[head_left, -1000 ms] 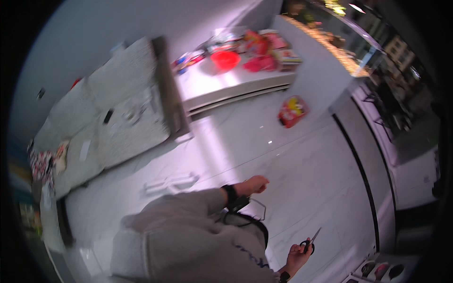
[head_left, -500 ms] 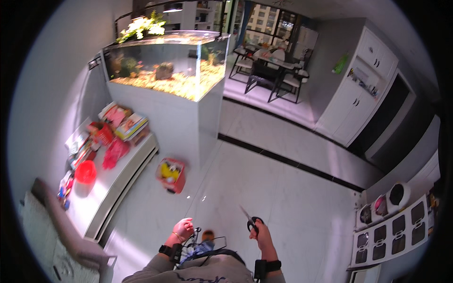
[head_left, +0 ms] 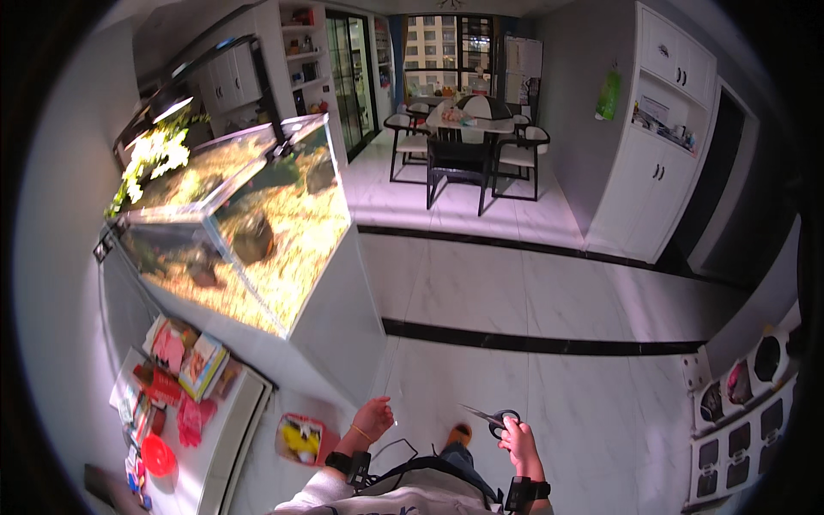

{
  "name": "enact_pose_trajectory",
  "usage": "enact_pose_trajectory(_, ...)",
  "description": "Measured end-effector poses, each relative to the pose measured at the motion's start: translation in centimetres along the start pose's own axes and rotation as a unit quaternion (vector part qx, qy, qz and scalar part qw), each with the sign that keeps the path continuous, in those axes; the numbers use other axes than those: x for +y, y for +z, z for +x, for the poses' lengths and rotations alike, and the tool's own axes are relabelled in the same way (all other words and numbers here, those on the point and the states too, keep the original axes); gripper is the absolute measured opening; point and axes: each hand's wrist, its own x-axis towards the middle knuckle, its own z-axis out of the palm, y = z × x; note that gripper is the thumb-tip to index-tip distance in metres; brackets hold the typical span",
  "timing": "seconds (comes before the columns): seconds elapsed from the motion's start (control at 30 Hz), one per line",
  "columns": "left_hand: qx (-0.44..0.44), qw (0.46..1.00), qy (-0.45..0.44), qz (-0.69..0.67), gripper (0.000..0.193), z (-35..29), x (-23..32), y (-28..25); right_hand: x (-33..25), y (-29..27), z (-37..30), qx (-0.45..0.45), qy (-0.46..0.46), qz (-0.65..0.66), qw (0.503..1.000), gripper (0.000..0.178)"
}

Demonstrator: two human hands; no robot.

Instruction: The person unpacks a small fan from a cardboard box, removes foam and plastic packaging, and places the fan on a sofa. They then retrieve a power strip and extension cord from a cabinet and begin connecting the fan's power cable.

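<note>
Floor point(head_left: 481, 375) of pale marbled tile is filling the centre and lower middle of the frame, with two dark strips crossing it. Fish tank point(head_left: 300, 266), lit and gravel-bottomed, is standing on a grey base point(head_left: 330, 313) at left. Tall white cabinet point(head_left: 648, 189) is occupying the upper right. Dining table point(head_left: 491, 126) is standing at upper centre, chairs surrounding it; a black chair point(head_left: 455, 159) is sitting nearest. Low white cabinet point(head_left: 202, 463) is running along the lower left, carrying books point(head_left: 203, 365) and mixed red items. White unit with dark panels point(head_left: 747, 418) is curving along the lower right edge. Reddish basket point(head_left: 325, 442), yellow things showing inside, is resting on the tiles at lower left of centre, beside the low white cabinet. Red bowl point(head_left: 159, 455) is sitting on that cabinet. Brown shoe point(head_left: 459, 435) is showing at bottom centre.

Left hand point(head_left: 373, 419), just right of the basket in the frame, is hanging with fingers bent in; cannot tell whether it is gripping anything. Right hand point(head_left: 518, 442), at bottom right of centre, is closing around the handles of black-handled scissors point(head_left: 483, 414). The scissors are lying between both hands in the frame, tips pointing left and slightly up.
</note>
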Motion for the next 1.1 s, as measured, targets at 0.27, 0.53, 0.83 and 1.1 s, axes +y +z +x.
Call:
enact_pose_trajectory(0.27, -0.019, 0.998, 0.054, 0.037, 0.01, 17.9, 10.2, 8.8, -16.8, 7.8, 23.3, -0.092, -0.134, -0.198, 0.966, 0.016)
enact_pose_trajectory(0.53, 0.018, 0.996, 0.003, -0.084, 0.01, 39.2, 21.5, 12.4, -25.3, 14.2, 44.4, -0.06, -0.149, -0.262, 0.952, 0.015)
enact_pose_trajectory(0.83, -0.056, 0.997, 0.034, 0.038, 0.011, 61.4, 38.8, 25.0, -35.6, 20.4, 66.4, -0.018, -0.202, -0.173, 0.964, 0.019)
enact_pose_trajectory(1.1, 0.045, 0.994, 0.08, -0.056, 0.012, 78.5, 52.1, 24.5, -41.8, 30.6, 93.6, 0.01, -0.05, -0.025, 0.998, 0.018)
